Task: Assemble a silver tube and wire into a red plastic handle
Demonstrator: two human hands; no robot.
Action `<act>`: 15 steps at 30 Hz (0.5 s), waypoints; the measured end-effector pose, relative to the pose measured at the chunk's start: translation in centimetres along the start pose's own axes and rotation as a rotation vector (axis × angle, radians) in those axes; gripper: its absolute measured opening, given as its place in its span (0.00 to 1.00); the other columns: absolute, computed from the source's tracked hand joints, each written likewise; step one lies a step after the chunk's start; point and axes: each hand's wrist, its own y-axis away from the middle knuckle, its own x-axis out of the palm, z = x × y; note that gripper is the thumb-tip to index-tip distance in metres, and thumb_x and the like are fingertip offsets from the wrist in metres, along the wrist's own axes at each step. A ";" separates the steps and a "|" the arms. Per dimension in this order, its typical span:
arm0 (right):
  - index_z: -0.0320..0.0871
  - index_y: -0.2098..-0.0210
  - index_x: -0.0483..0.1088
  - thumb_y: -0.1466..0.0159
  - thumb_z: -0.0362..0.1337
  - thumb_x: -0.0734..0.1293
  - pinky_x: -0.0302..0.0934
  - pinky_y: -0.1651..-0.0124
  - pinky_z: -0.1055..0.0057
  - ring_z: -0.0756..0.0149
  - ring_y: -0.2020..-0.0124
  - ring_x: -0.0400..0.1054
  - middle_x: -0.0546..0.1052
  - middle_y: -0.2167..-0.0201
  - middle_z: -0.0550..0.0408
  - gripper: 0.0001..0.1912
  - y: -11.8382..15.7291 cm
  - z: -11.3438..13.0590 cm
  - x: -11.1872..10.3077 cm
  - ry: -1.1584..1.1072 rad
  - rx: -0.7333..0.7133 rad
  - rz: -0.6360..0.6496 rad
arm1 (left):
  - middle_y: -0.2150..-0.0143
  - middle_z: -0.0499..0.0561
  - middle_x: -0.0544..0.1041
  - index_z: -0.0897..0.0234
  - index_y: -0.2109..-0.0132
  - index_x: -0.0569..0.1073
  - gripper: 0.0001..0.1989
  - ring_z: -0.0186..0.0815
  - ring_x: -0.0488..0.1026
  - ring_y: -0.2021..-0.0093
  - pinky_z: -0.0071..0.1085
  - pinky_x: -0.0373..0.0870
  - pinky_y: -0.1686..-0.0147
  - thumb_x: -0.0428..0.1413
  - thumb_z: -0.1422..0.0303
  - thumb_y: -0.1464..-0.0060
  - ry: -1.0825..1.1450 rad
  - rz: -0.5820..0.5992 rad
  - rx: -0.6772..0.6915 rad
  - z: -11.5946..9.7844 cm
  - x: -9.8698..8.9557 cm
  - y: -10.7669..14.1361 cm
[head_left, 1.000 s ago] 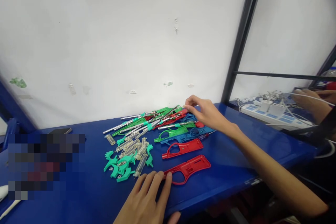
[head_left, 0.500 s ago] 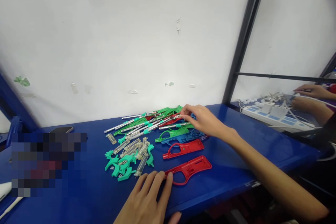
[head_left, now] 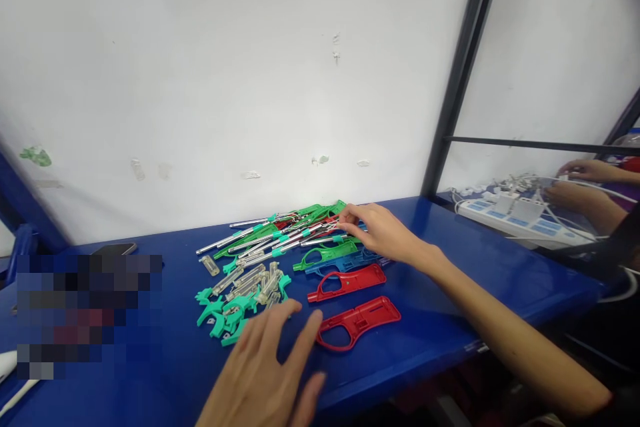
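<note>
Right hand (head_left: pixel 383 230) pinched together on the wired end of a metal tube (head_left: pixel 259 259) just below frame centre, its long axis slanted, bare tip pointed lower left, left hand (head_left: pixel 260 363) spread apart, lower centre, beside a red shell (head_left: pixel 367 319)

On the table (head_left: pixel 175 340), trigger pieces (head_left: pixel 216 312) lie before the rods (head_left: pixel 225 241) and left of the two nearest handle shells (head_left: pixel 371 316).
</note>
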 end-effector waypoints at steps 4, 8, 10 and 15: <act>0.46 0.53 0.75 0.22 0.42 0.63 0.63 0.54 0.62 0.56 0.59 0.78 0.86 0.59 0.49 0.10 -0.1 -0.2 0.3 0.016 -0.014 0.004 | 0.43 0.60 0.78 0.61 0.35 0.76 0.20 0.50 0.78 0.45 0.47 0.81 0.49 0.45 0.69 0.24 -0.069 0.076 -0.039 3.4 -1.5 -3.6; 0.46 0.54 0.75 0.22 0.41 0.63 0.62 0.53 0.61 0.55 0.58 0.78 0.86 0.58 0.48 0.10 0.1 -0.5 0.6 0.030 -0.019 0.000 | 0.46 0.62 0.78 0.64 0.41 0.79 0.16 0.52 0.78 0.46 0.50 0.80 0.49 0.48 0.69 0.24 -0.142 0.258 -0.038 7.6 -0.2 -7.6; 0.46 0.55 0.75 0.22 0.40 0.63 0.62 0.54 0.61 0.55 0.58 0.78 0.86 0.58 0.48 0.09 0.2 -0.5 0.6 0.034 -0.022 0.004 | 0.46 0.61 0.79 0.66 0.40 0.78 0.14 0.50 0.79 0.48 0.49 0.81 0.50 0.55 0.67 0.25 -0.171 0.312 -0.036 9.1 1.2 -9.1; 0.46 0.56 0.76 0.22 0.40 0.63 0.61 0.54 0.61 0.57 0.62 0.75 0.85 0.64 0.50 0.10 0.3 -0.4 0.6 0.044 -0.018 0.003 | 0.42 0.56 0.79 0.64 0.40 0.77 0.17 0.44 0.81 0.47 0.46 0.82 0.49 0.64 0.60 0.28 -0.188 0.409 0.021 10.5 4.6 -11.0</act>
